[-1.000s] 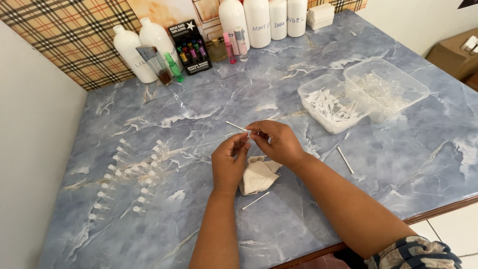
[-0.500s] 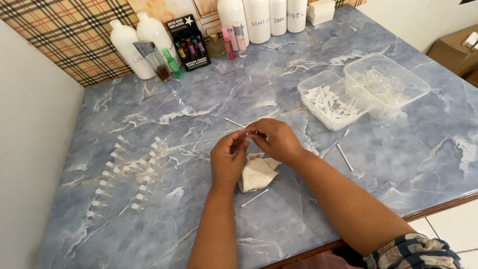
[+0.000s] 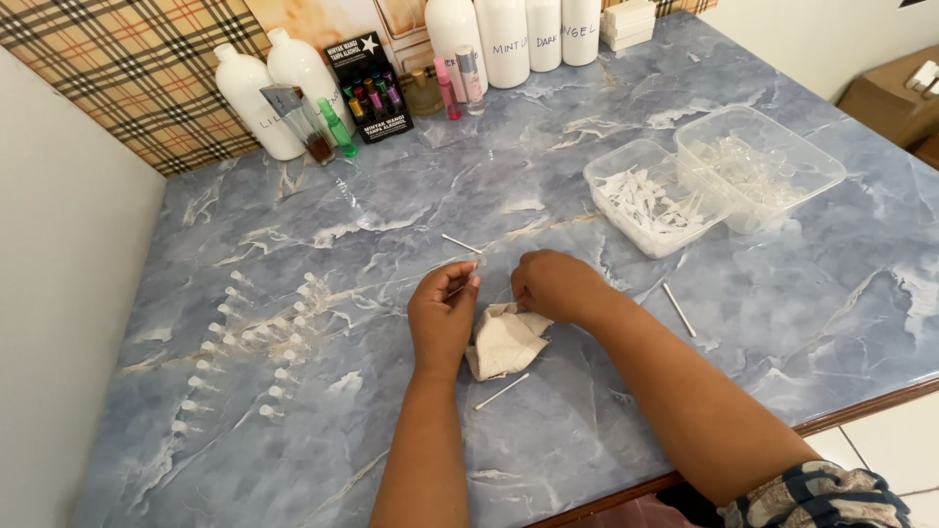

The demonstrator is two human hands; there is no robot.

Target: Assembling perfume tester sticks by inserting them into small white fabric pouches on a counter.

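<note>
Both forearms reach up from the bottom of the frame toward its centre. The left hand is knuckles-up, its fingertips pinched together and pointing to the upper right. The right hand, just beside it, is loosely curled, palm down, with its wrist bent leftward.
</note>
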